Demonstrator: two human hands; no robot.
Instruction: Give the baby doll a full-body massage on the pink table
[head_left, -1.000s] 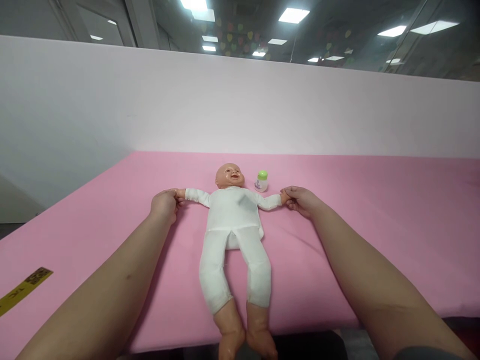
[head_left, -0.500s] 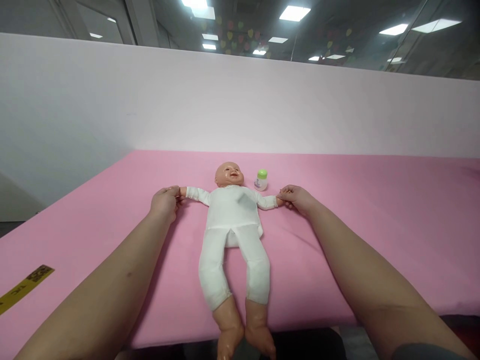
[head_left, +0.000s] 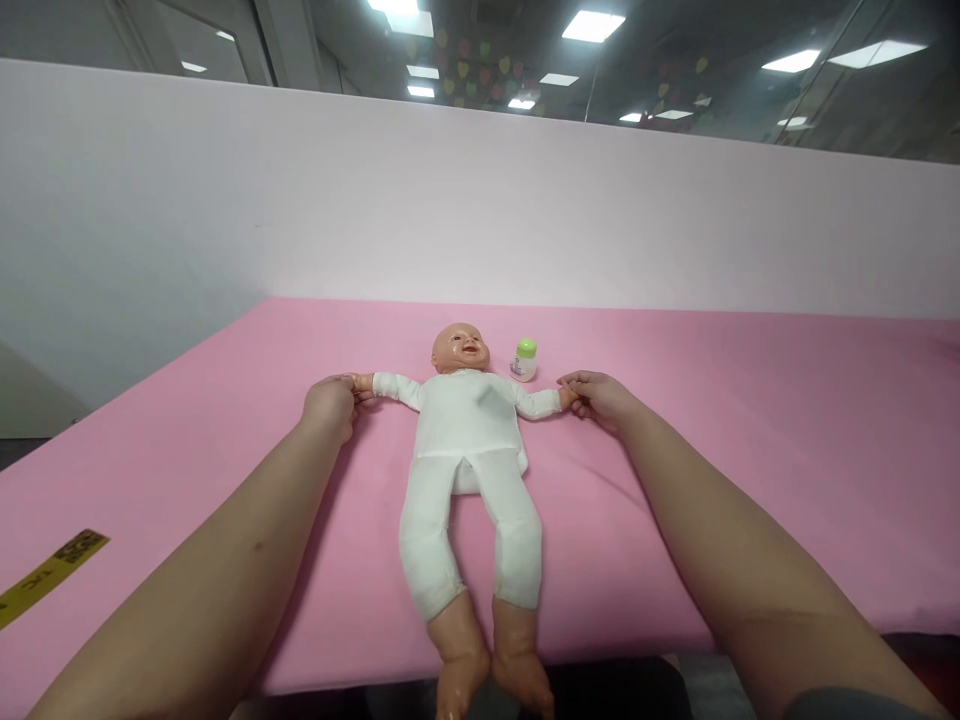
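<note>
A baby doll [head_left: 469, 420] in a white cloth suit lies on its back, head away from me and bare feet over the near edge. Both its arms are stretched out sideways. My left hand [head_left: 330, 405] is closed on the doll's hand at the left. At the right, my right hand [head_left: 600, 398] pinches the doll's other hand between thumb and fingers. A small clear jar with a green lid [head_left: 524, 360] stands beside the doll's head, just beyond its right-side arm.
The pink table surface [head_left: 787, 430] reaches back to a white partition [head_left: 525, 210]. A yellow strip with a printed code [head_left: 52, 575] lies at the left. Behind the partition, glass shows ceiling lights.
The fingers of both hands have shifted very slightly on the doll's hands. The whole view has moved a little; the doll and jar keep their places on the table.
</note>
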